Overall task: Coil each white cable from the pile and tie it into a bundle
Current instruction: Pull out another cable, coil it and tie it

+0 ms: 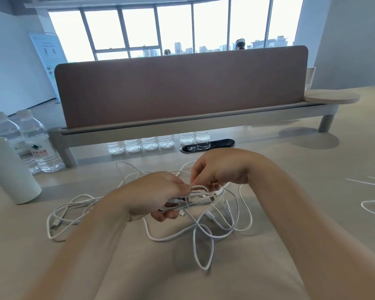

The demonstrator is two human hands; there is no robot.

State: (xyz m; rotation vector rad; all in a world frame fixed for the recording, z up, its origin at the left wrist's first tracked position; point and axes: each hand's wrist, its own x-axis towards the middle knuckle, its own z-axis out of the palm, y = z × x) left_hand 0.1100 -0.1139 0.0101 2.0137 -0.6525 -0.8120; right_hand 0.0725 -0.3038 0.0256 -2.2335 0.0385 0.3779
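left hand [158, 193] grips coiled white cable [195, 200] above loose pile [204, 226] on tabletop [290, 169]. right hand [217, 169] pinches the cable's end at the bundle. step: tying off. next likely needs a snug wrap and tuck.

Above the cable pile [204, 230] on the counter [312, 165]: left grip [156, 193] holds a coiled white cable [195, 200]; right grip [221, 169] pinches its strand

Qty per item, desk view.
Hands: 2, left hand [158, 191] and right hand [222, 167]. Water bottles [34, 135]: 2 at left, 6 under divider [182, 87]. White flask [9, 169]: 1. Black socket plate [207, 145]: 1. White cables [200, 200]: tangled, qty not countable.
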